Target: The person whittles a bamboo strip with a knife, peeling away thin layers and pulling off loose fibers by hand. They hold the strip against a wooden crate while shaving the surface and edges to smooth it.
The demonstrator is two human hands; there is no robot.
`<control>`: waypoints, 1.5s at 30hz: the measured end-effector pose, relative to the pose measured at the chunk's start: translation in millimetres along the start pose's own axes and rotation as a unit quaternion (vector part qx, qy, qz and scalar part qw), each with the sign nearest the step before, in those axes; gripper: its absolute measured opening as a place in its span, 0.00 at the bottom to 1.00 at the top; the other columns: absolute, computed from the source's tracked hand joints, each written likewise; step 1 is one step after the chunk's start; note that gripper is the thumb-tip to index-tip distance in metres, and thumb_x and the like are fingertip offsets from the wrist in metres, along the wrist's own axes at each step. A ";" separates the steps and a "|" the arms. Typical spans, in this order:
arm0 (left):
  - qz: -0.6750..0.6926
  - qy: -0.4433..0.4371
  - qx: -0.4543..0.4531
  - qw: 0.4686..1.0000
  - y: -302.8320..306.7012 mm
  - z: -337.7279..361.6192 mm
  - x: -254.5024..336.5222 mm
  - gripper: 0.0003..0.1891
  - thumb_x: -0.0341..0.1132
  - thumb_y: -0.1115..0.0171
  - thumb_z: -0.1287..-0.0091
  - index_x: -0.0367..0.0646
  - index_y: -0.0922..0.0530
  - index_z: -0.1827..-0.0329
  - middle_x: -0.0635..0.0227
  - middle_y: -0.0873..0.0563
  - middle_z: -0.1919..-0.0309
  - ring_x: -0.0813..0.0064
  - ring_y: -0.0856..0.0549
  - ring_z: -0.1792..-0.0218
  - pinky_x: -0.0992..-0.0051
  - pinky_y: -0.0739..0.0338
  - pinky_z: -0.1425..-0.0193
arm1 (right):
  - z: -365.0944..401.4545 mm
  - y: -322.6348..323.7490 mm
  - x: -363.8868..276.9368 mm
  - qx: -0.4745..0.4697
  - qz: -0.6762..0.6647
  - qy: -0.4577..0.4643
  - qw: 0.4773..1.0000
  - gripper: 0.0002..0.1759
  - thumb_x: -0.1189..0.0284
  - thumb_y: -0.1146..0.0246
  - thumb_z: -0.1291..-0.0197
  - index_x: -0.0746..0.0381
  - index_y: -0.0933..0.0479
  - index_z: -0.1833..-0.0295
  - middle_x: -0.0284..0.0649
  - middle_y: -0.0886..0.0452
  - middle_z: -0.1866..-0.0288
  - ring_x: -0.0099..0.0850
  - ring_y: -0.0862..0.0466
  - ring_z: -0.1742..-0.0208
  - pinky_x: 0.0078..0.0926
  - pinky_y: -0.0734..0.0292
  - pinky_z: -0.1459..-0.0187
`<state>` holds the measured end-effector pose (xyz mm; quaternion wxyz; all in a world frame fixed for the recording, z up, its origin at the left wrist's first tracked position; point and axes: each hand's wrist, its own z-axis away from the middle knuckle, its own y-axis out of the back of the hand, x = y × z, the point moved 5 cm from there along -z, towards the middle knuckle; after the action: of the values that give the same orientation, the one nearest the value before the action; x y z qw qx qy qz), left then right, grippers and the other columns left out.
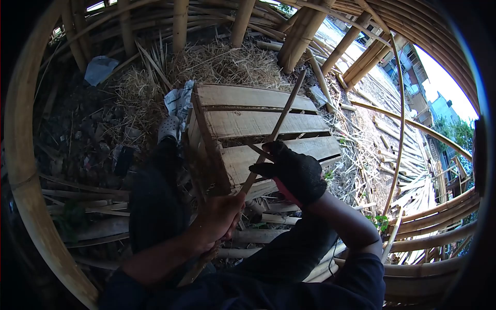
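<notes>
Over the crate: strip of bamboo lies on a diagonal, low end at the lap, high end past the crate's far edge near the straw.

Left hand, bare, clenched round the strip low down. Right hand, black glove, wrapped about the strip higher up, above the crate's near slat. A thin sliver crosses the strip at the gloved fingertips; blade or splinter, cannot tell.

Judgement: the strip looks long and whippy. Firm low grip, work along the grain, gloved fingers off the edge.

Shoe just left of the crate. Curved poles ring the spot.
</notes>
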<state>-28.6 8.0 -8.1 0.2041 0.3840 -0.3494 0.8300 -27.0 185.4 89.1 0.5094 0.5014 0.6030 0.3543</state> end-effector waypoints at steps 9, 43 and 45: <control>-0.019 -0.015 0.003 1.000 0.3 3.2 3.5 0.17 0.49 0.50 0.21 0.45 0.28 0.62 0.78 0.32 0.84 0.87 0.34 0.90 0.82 0.38 0.86 | -17.9 -25.0 10.6 0.006 -0.156 0.056 0.986 0.14 0.60 0.37 0.32 0.53 0.16 0.46 0.38 0.15 0.66 0.34 0.17 0.73 0.31 0.23 0.66; -0.029 -0.003 0.005 1.000 -1.5 0.7 -0.6 0.15 0.45 0.51 0.20 0.44 0.29 0.61 0.77 0.31 0.84 0.87 0.35 0.90 0.82 0.38 0.85 | -9.2 -46.6 62.8 -0.038 -0.478 -0.226 0.848 0.15 0.62 0.41 0.27 0.64 0.21 0.56 0.28 0.27 0.77 0.19 0.29 0.76 0.24 0.34 0.75; -0.017 -0.002 0.002 1.000 -0.6 -0.1 0.6 0.15 0.45 0.51 0.20 0.44 0.29 0.61 0.77 0.31 0.84 0.87 0.35 0.90 0.82 0.38 0.86 | -6.5 -50.5 79.1 0.007 -0.385 -0.181 0.905 0.09 0.68 0.41 0.30 0.61 0.21 0.53 0.35 0.23 0.77 0.26 0.22 0.75 0.28 0.31 0.74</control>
<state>-28.7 8.5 -7.4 0.2166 0.3926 -0.3411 0.8262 -43.9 249.9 22.8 0.7029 0.2896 0.6490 0.0300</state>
